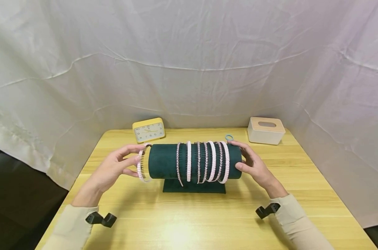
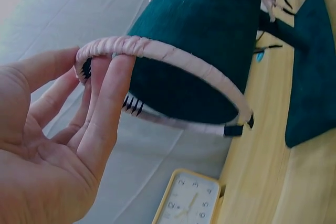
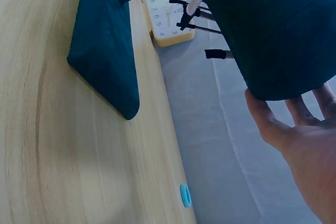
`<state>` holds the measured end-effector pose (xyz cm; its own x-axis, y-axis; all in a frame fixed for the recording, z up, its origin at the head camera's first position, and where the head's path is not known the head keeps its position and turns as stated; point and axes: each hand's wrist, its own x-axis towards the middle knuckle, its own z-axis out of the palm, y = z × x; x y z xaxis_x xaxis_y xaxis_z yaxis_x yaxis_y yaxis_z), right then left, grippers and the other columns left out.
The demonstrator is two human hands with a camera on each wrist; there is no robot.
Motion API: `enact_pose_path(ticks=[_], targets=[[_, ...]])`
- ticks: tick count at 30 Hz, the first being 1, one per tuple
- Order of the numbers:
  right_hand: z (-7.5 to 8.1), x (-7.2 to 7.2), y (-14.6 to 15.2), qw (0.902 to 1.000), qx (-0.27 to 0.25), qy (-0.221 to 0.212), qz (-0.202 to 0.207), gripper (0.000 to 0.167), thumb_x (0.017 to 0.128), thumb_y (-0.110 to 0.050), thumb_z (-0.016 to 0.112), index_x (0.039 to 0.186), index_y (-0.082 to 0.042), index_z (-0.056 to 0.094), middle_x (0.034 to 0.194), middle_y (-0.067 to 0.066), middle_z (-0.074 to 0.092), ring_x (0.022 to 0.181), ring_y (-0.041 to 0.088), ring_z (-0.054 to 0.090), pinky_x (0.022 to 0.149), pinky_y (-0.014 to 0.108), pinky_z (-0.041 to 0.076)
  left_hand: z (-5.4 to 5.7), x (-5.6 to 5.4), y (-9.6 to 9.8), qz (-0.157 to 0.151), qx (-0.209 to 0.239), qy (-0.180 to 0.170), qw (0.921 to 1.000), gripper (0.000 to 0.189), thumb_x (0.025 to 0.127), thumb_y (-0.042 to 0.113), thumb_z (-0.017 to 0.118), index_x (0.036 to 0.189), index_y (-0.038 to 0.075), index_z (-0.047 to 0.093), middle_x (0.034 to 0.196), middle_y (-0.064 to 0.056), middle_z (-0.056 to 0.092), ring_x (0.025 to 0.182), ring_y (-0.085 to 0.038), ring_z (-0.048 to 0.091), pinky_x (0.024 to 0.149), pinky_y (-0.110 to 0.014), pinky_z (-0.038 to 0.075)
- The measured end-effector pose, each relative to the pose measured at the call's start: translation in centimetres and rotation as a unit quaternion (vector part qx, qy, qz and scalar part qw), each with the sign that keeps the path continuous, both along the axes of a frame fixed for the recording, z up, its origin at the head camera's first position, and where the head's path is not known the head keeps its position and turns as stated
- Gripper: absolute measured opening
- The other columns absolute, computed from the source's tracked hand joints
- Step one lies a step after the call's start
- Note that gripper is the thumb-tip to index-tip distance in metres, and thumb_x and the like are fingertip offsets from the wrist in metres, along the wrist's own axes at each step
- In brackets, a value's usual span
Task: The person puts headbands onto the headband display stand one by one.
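In the head view, my left hand [image 1: 112,169] pinches a pale pink headband [image 1: 139,170] with dark comb teeth inside it. The headband is just off the left end of a dark green velvet headband stand [image 1: 164,161], a horizontal roll on a flat base [image 1: 193,188]. In the left wrist view, thumb and fingers grip the wrapped band [image 2: 181,59], its ends pointing away from the hand. My right hand [image 1: 258,170] holds the roll's right end, thumb in front and fingers at the top. Several pink and braided headbands [image 1: 189,161] hang round the roll's middle and right.
A yellow clock [image 1: 149,131] stands at the back left of the wooden table [image 1: 139,218]. A white tissue box [image 1: 265,136] with a wooden top is at the back right. A small blue ring [image 1: 229,137] lies behind the roll. Pale curtains [image 1: 189,90] surround the table.
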<state>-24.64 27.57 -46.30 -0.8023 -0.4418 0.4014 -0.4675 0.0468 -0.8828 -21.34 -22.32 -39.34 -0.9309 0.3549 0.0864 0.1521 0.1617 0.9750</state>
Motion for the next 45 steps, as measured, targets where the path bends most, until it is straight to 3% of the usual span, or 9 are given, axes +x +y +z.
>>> enact_pose_path(ticks=[12, 27, 38, 42, 45], targets=[[0.1, 0.1, -0.1, 1.0, 0.001, -0.007, -0.003, 0.068, 0.104, 0.003, 0.058, 0.167, -0.009, 0.036, 0.175, 0.023, 0.025, 0.148, 0.019, 0.045, 0.108, 0.029, 0.053, 0.0, 0.1, 1.7, 0.02, -0.003, 0.007, 0.9998, 0.045, 0.11, 0.018, 0.068, 0.153, 0.007, 0.06, 0.138, -0.014, 0.06, 0.101, -0.022, 0.077, 0.08, -0.046, 0.068], [0.0, 0.1, -0.2, 1.0, 0.002, -0.004, -0.008, 0.067, 0.104, 0.003, 0.058, 0.167, -0.009, 0.037, 0.175, 0.011, 0.031, 0.148, 0.018, 0.046, 0.108, 0.029, 0.053, 0.3, -0.4, 2.5, 0.023, 0.011, -0.008, 0.9996, 0.053, 0.109, 0.018, 0.069, 0.159, 0.012, 0.054, 0.134, -0.014, 0.06, 0.1, -0.023, 0.076, 0.08, -0.047, 0.068], [0.3, 0.3, -0.3, 1.0, 0.002, -0.007, -0.006, 0.068, 0.104, 0.002, 0.059, 0.167, -0.009, 0.036, 0.175, 0.011, 0.032, 0.148, 0.018, 0.045, 0.108, 0.029, 0.053, 1.1, -0.2, 3.7, 0.032, -0.027, -0.013, 0.999, 0.054, 0.107, 0.021, 0.073, 0.158, 0.012, 0.057, 0.131, -0.016, 0.052, 0.094, -0.02, 0.075, 0.082, -0.039, 0.067], [0.2, 0.2, -0.2, 1.0, 0.0, -0.007, -0.005, 0.068, 0.104, 0.002, 0.059, 0.167, -0.009, 0.036, 0.175, 0.019, 0.029, 0.148, 0.019, 0.045, 0.108, 0.029, 0.053, 1.0, -0.1, 3.8, 0.043, -0.063, 0.018, 0.9969, 0.052, 0.107, 0.023, 0.074, 0.156, 0.015, 0.06, 0.136, -0.017, 0.052, 0.102, -0.025, 0.07, 0.081, -0.039, 0.067], [0.2, 0.2, -0.2, 1.0, 0.0, -0.006, -0.003, 0.068, 0.104, 0.002, 0.059, 0.167, -0.009, 0.036, 0.175, 0.017, 0.029, 0.148, 0.018, 0.045, 0.109, 0.028, 0.053, 0.6, -0.1, 3.6, 0.056, -0.107, 0.079, 0.9896, 0.047, 0.107, 0.025, 0.074, 0.153, 0.02, 0.064, 0.144, -0.012, 0.054, 0.116, -0.028, 0.064, 0.088, -0.03, 0.064]])
